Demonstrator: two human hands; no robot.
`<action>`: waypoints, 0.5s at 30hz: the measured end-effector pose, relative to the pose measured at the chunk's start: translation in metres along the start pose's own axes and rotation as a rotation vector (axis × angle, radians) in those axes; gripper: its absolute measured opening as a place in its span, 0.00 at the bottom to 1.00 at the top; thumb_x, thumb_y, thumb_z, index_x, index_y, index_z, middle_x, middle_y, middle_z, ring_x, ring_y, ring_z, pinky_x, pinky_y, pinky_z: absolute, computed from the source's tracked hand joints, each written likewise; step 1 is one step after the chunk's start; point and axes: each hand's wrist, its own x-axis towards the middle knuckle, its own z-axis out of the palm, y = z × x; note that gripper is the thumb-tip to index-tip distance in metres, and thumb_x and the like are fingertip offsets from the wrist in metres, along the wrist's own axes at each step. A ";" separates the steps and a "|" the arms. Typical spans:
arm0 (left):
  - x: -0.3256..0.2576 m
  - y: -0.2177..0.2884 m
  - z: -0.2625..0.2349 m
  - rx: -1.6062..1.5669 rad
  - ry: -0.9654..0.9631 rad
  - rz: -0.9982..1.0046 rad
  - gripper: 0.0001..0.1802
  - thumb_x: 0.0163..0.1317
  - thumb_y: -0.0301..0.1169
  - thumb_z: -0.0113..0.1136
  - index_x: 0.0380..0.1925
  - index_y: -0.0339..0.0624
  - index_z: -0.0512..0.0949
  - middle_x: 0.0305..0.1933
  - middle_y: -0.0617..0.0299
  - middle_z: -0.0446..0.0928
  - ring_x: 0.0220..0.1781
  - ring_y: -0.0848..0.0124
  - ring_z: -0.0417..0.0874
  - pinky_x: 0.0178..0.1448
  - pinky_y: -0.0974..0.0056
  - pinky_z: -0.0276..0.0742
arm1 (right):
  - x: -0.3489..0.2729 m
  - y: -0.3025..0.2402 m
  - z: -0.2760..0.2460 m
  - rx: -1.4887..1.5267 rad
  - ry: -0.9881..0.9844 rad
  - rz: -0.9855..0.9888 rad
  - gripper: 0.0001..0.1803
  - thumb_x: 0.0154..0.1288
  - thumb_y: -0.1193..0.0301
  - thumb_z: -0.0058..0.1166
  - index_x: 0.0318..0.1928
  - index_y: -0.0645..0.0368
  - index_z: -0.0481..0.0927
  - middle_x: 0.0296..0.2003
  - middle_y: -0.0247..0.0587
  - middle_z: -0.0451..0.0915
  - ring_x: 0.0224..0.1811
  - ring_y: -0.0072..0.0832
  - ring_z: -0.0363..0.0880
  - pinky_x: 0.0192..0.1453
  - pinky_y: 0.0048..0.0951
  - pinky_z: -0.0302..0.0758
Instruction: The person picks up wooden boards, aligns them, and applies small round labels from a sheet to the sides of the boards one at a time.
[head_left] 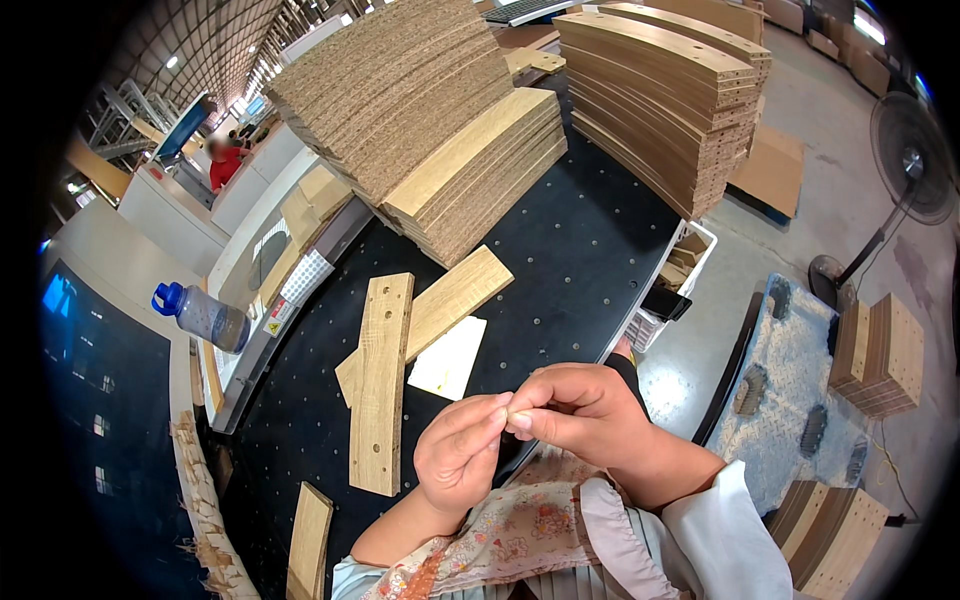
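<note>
My left hand [462,450] and my right hand [572,412] meet at the fingertips above the near edge of the black table. Both are closed in a pinch around something very small that the fingers hide. Just beyond them a white paper sheet [447,358] with a yellow patch lies on the table. To the left, a wooden board with drilled holes [380,390] rests across a second wooden board [462,300]. Another short board [310,540] lies nearer to me, at the lower left.
Tall stacks of particle boards [400,100] and wood-faced panels [650,100] stand on the black table [560,270]. A blue-capped water bottle [205,315] is at left. Beyond the right edge are a white basket [700,245], a pallet [780,400] and a standing fan [912,165]. A person in red [226,165] is far off.
</note>
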 end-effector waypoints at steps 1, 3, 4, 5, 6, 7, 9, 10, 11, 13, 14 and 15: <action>0.000 0.000 0.000 -0.003 -0.002 -0.001 0.16 0.51 0.14 0.53 0.41 0.35 0.78 0.45 0.48 0.77 0.43 0.58 0.80 0.46 0.62 0.76 | 0.000 0.000 0.000 0.000 0.002 0.002 0.02 0.58 0.77 0.54 0.31 0.63 0.79 0.26 0.33 0.76 0.28 0.16 0.72 0.31 0.18 0.68; 0.000 0.000 -0.001 -0.007 -0.003 -0.006 0.17 0.51 0.13 0.53 0.41 0.35 0.78 0.45 0.48 0.77 0.43 0.58 0.80 0.46 0.62 0.76 | 0.000 -0.001 -0.001 -0.007 -0.010 0.016 0.03 0.58 0.77 0.54 0.32 0.64 0.79 0.27 0.35 0.76 0.29 0.18 0.73 0.33 0.19 0.69; 0.000 0.000 -0.001 -0.008 -0.004 -0.008 0.17 0.51 0.13 0.53 0.41 0.35 0.78 0.45 0.48 0.77 0.43 0.58 0.80 0.46 0.62 0.76 | 0.000 -0.002 -0.002 -0.015 -0.023 0.028 0.04 0.59 0.77 0.54 0.32 0.65 0.79 0.27 0.36 0.76 0.30 0.19 0.74 0.35 0.19 0.69; -0.001 0.000 -0.001 -0.011 -0.005 -0.012 0.17 0.51 0.13 0.53 0.41 0.35 0.78 0.45 0.48 0.77 0.43 0.58 0.80 0.46 0.62 0.76 | 0.000 -0.003 -0.003 -0.034 -0.032 0.042 0.04 0.60 0.77 0.54 0.33 0.66 0.79 0.28 0.37 0.77 0.32 0.20 0.75 0.36 0.20 0.70; 0.000 0.000 -0.001 -0.009 -0.004 -0.008 0.17 0.51 0.13 0.53 0.41 0.35 0.78 0.45 0.48 0.77 0.43 0.58 0.80 0.46 0.62 0.76 | 0.000 -0.003 -0.003 -0.024 -0.036 0.036 0.04 0.60 0.77 0.54 0.33 0.66 0.79 0.28 0.37 0.77 0.31 0.20 0.75 0.36 0.20 0.70; 0.000 0.000 -0.001 -0.008 -0.004 -0.005 0.17 0.51 0.13 0.53 0.41 0.35 0.78 0.45 0.48 0.77 0.43 0.58 0.80 0.46 0.62 0.76 | 0.000 -0.004 -0.003 -0.023 -0.035 0.031 0.04 0.59 0.77 0.54 0.33 0.66 0.79 0.28 0.37 0.77 0.31 0.20 0.75 0.36 0.20 0.70; 0.000 0.001 0.000 -0.012 -0.002 -0.009 0.17 0.51 0.13 0.52 0.41 0.35 0.78 0.45 0.48 0.77 0.43 0.58 0.80 0.46 0.62 0.76 | 0.000 -0.004 -0.003 -0.030 -0.037 0.023 0.04 0.59 0.77 0.54 0.32 0.66 0.79 0.28 0.37 0.77 0.31 0.20 0.74 0.36 0.20 0.70; -0.001 0.001 0.000 -0.017 -0.001 -0.014 0.17 0.51 0.13 0.52 0.41 0.35 0.78 0.45 0.48 0.77 0.43 0.58 0.80 0.46 0.62 0.76 | 0.000 -0.005 -0.003 -0.038 -0.038 0.020 0.04 0.59 0.77 0.54 0.32 0.66 0.79 0.28 0.37 0.77 0.31 0.20 0.74 0.35 0.20 0.70; -0.001 0.001 0.000 -0.025 0.000 -0.024 0.16 0.51 0.13 0.52 0.41 0.35 0.78 0.45 0.48 0.77 0.43 0.58 0.80 0.46 0.62 0.76 | 0.000 -0.005 -0.003 -0.058 -0.036 0.016 0.04 0.59 0.77 0.54 0.32 0.66 0.79 0.28 0.37 0.77 0.31 0.20 0.74 0.35 0.20 0.70; -0.001 0.002 0.000 -0.018 0.001 -0.021 0.16 0.51 0.14 0.52 0.41 0.36 0.78 0.45 0.48 0.77 0.43 0.58 0.80 0.46 0.62 0.76 | 0.000 -0.005 -0.003 -0.041 -0.037 0.019 0.04 0.59 0.77 0.54 0.32 0.66 0.79 0.28 0.37 0.77 0.31 0.20 0.74 0.35 0.20 0.70; -0.001 0.002 0.000 -0.019 -0.001 -0.024 0.16 0.51 0.14 0.52 0.41 0.36 0.78 0.45 0.48 0.77 0.43 0.59 0.80 0.46 0.62 0.76 | 0.000 -0.005 -0.003 -0.050 -0.033 0.016 0.04 0.59 0.77 0.54 0.32 0.66 0.79 0.28 0.37 0.77 0.30 0.20 0.74 0.35 0.20 0.70; -0.001 0.002 0.000 -0.016 0.001 -0.014 0.16 0.51 0.14 0.52 0.41 0.36 0.78 0.45 0.48 0.77 0.43 0.59 0.80 0.46 0.62 0.76 | 0.000 -0.005 -0.003 -0.033 -0.037 0.018 0.04 0.59 0.77 0.54 0.32 0.66 0.79 0.27 0.37 0.77 0.30 0.20 0.74 0.35 0.20 0.70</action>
